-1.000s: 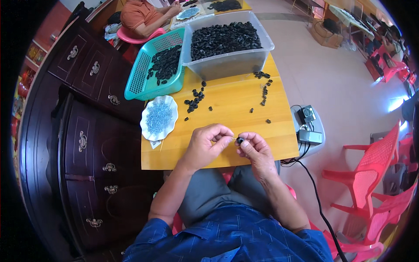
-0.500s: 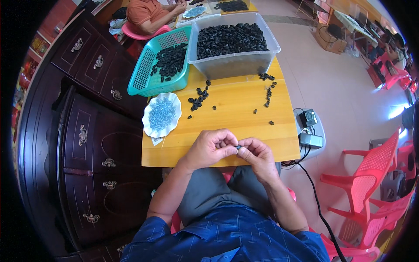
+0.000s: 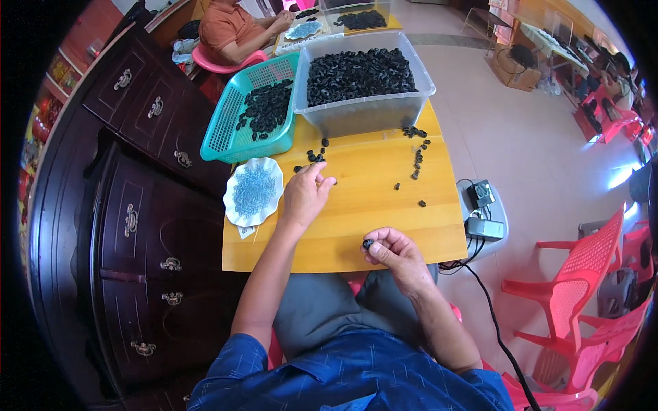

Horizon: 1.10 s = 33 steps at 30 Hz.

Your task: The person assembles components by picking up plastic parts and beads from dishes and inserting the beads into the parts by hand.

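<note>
My right hand (image 3: 401, 260), near the table's front edge, pinches a small round black part (image 3: 368, 244) between thumb and fingertips. My left hand (image 3: 307, 196) reaches out over the table, its thumb and fingers apart and nothing visible in them. Its fingertips are at a loose cluster of small black parts (image 3: 316, 157), partly covering it. Beside that hand lies a white scalloped plate (image 3: 232, 207) heaped with small clear-blue pieces (image 3: 254, 191). To the right, more little black parts (image 3: 417, 164) trail in a line across the yellow table (image 3: 356, 212).
At the table's back stand a green perforated basket (image 3: 274, 146) and a clear plastic bin (image 3: 363, 113), both holding black parts. Dark wooden drawers (image 3: 123, 212) flank the left side. Beyond sits a person in an orange shirt (image 3: 229, 31). Pink chairs (image 3: 569, 274) and a black cable (image 3: 497, 325) are at right.
My hands have parted. The left has moved forward and left to the black cluster, while the right has stayed near the front edge with the small black part in its fingers.
</note>
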Each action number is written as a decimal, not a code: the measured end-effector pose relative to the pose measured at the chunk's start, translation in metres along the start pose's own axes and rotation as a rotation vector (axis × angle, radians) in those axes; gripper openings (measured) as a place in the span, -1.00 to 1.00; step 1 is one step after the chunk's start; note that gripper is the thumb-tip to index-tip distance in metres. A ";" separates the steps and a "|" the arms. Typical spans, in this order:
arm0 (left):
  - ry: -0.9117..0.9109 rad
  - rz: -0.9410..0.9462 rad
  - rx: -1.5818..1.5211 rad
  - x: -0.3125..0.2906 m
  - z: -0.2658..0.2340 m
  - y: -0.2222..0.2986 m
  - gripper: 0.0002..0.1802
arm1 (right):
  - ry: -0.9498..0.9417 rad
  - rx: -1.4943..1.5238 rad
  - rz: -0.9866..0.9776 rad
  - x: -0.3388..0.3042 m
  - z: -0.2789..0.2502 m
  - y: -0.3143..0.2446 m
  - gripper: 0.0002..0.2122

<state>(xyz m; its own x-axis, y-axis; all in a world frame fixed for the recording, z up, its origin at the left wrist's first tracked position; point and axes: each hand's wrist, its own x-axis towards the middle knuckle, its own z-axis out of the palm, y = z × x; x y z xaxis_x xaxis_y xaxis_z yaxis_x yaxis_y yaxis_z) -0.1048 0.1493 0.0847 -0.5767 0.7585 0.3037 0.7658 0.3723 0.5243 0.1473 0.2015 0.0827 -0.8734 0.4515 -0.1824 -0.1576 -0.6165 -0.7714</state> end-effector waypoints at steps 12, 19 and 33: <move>-0.009 0.080 0.045 0.005 0.026 -0.010 -0.88 | 0.014 -0.016 0.016 0.000 0.000 -0.001 -0.85; -0.053 0.114 -0.012 -0.010 0.019 0.003 -0.88 | 0.019 -0.003 0.004 -0.001 0.000 -0.001 -0.85; -0.515 -0.279 -1.070 -0.050 -0.035 0.061 -0.90 | 0.080 0.020 -0.031 0.000 0.000 -0.001 -0.83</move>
<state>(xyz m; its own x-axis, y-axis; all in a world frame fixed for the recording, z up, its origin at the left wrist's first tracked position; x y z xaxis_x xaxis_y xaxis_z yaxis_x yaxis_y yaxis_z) -0.0385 0.1155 0.1291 -0.3172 0.9368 -0.1475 -0.1277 0.1119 0.9855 0.1471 0.2022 0.0838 -0.8286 0.5202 -0.2071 -0.1940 -0.6137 -0.7653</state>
